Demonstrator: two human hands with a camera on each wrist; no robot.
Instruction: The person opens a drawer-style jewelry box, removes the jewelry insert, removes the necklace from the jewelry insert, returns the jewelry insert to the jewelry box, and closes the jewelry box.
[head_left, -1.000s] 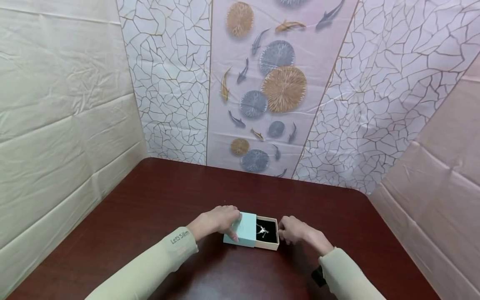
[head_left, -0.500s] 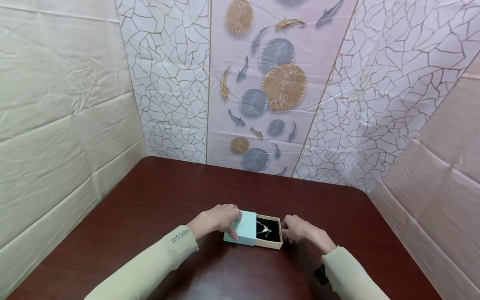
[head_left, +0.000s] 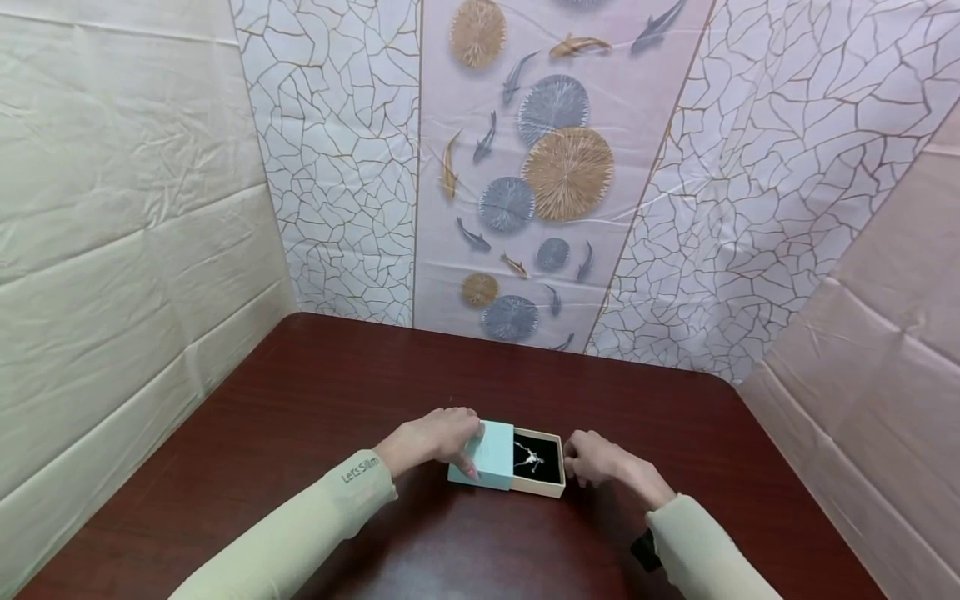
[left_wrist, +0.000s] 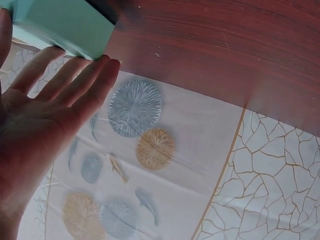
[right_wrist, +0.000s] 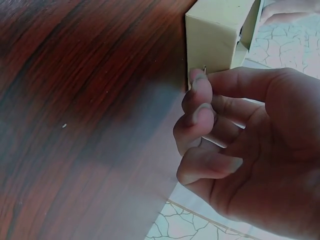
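A pale turquoise box sleeve [head_left: 493, 454] lies on the table, with a cream drawer [head_left: 537, 488] partly out of its right side. On the drawer's black lining lies a silver necklace [head_left: 531, 458]; the sleeve covers the rest of it. My left hand [head_left: 441, 437] grips the sleeve, thumb on the near side, fingers on the far side. In the left wrist view, those fingers touch the sleeve's wall [left_wrist: 70, 27]. At the drawer's end wall [right_wrist: 212, 40], my right hand [head_left: 592, 458] pinches a small pull between thumb and forefinger, its other fingers curled.
The dark red-brown table [head_left: 360, 367] reaches back to a patterned wall cloth [head_left: 510, 250]. Cream cloth walls [head_left: 127, 208] stand at the left and right sides. A dark band [head_left: 645, 552] shows at the right wrist.
The drawer has slid a little farther right out of the sleeve, and my right hand moved right with it. My left hand and the sleeve stayed about where they were.
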